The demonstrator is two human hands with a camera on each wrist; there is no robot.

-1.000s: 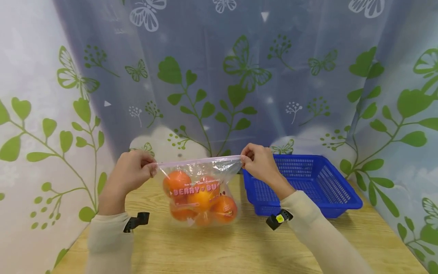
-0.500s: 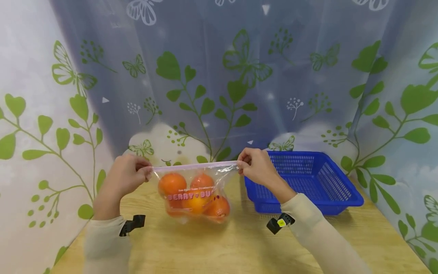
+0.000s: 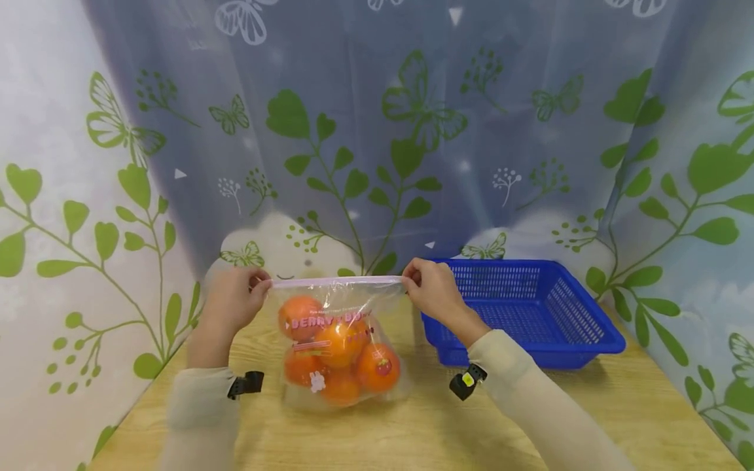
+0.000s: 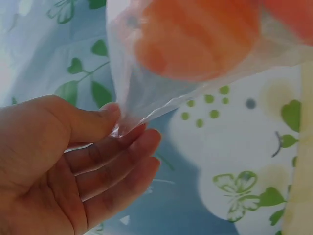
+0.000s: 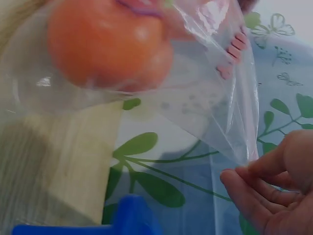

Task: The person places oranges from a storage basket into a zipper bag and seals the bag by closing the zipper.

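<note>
A clear zip bag with pink lettering hangs between both hands, its pink top edge stretched level. Inside are several oranges, one bearing a round sticker. My left hand pinches the bag's top left corner between thumb and forefinger; in the left wrist view the other fingers curve loosely below that corner. At the opposite top corner, my right hand pinches the bag the same way, which the right wrist view also shows. Whether the bag's bottom touches the table cannot be told.
A blue perforated plastic basket stands on the wooden table to the right, just behind my right forearm. Printed cloth with leaves and butterflies encloses the back and both sides.
The bag was swung up and back half a second ago and now hangs lower and straighter, the oranges settled toward its bottom. Both hands have come slightly closer together.
</note>
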